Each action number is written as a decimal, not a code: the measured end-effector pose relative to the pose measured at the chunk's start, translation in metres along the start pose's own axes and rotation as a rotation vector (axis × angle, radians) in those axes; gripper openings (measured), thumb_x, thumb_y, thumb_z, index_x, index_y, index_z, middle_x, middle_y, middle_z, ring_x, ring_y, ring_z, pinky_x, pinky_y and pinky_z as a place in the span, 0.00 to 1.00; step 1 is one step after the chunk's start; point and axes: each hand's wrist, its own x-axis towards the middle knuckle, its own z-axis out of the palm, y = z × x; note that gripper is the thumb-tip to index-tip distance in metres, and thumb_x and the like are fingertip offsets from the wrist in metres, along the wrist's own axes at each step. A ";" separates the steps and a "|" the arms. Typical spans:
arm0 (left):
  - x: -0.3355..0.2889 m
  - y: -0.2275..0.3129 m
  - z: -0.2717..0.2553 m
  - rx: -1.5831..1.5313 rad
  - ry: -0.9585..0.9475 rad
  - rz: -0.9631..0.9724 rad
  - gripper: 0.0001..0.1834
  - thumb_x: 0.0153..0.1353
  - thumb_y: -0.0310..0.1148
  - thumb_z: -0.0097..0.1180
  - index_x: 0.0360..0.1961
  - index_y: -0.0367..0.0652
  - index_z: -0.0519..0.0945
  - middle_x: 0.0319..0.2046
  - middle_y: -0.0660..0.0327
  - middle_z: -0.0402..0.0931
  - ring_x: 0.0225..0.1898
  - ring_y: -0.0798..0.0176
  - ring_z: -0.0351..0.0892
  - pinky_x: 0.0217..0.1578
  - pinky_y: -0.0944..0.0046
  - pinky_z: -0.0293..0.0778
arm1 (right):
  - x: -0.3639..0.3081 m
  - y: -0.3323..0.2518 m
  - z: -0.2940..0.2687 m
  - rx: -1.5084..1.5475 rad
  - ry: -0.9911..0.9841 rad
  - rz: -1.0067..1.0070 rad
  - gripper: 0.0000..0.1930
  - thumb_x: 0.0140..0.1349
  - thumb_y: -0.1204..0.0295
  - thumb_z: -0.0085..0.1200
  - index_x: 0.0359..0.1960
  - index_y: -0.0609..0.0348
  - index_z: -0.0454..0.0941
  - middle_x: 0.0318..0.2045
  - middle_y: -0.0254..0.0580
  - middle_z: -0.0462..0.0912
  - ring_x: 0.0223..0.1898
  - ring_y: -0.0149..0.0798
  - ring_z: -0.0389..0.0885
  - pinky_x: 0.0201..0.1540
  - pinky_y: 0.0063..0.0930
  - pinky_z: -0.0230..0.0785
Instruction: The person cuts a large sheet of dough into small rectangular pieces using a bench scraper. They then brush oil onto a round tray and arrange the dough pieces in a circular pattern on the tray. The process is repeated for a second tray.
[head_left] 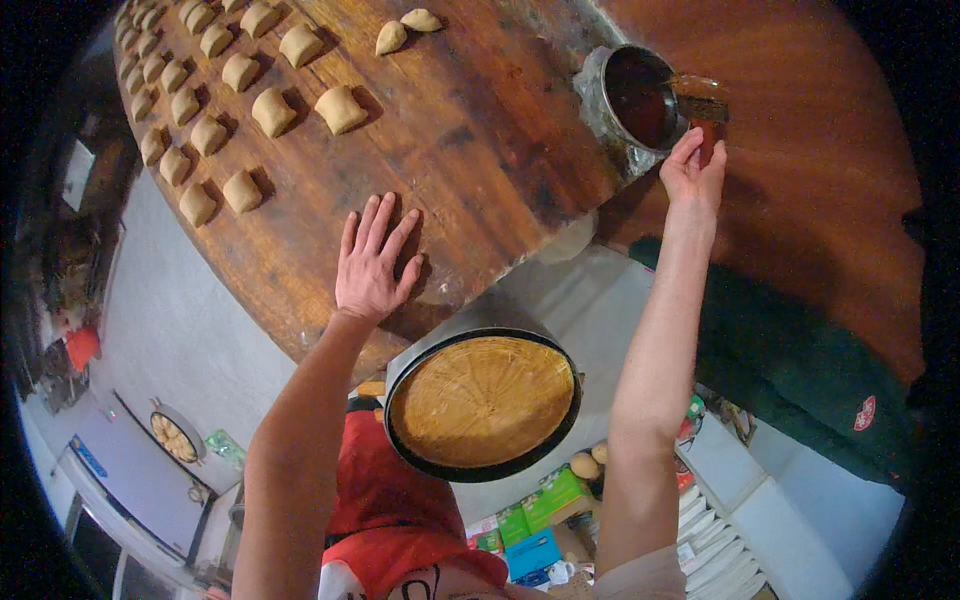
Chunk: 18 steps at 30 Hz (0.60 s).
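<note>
My left hand (pixel 370 268) lies flat on the wooden board (pixel 470 130), fingers spread, holding nothing. Several pale brown dough pieces (pixel 340 110) sit in rows on the board, beyond that hand and to its left. At the far right my right hand (pixel 694 172) is closed around the reddish handle of a flat brush (pixel 708 112). The brush's bristle end reaches the right rim of a metal bowl (pixel 641 98) with dark reddish liquid inside. Whether the bristles are wet cannot be made out.
A round black-rimmed pan (pixel 485 402) with a golden-brown surface is below the board's near edge, between my forearms. Right of the bowl spreads a reddish-brown tabletop (pixel 800 170), with dark green cloth (pixel 790 350) along its near side. Colourful boxes (pixel 540 515) are lower down.
</note>
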 end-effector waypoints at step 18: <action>-0.004 -0.007 0.013 0.051 0.115 0.084 0.31 0.66 0.50 0.52 0.70 0.58 0.69 0.74 0.54 0.58 0.75 0.47 0.53 0.74 0.44 0.47 | -0.139 -0.014 -0.090 0.277 -0.620 0.165 0.14 0.68 0.70 0.58 0.54 0.57 0.79 0.55 0.51 0.79 0.55 0.47 0.78 0.53 0.32 0.81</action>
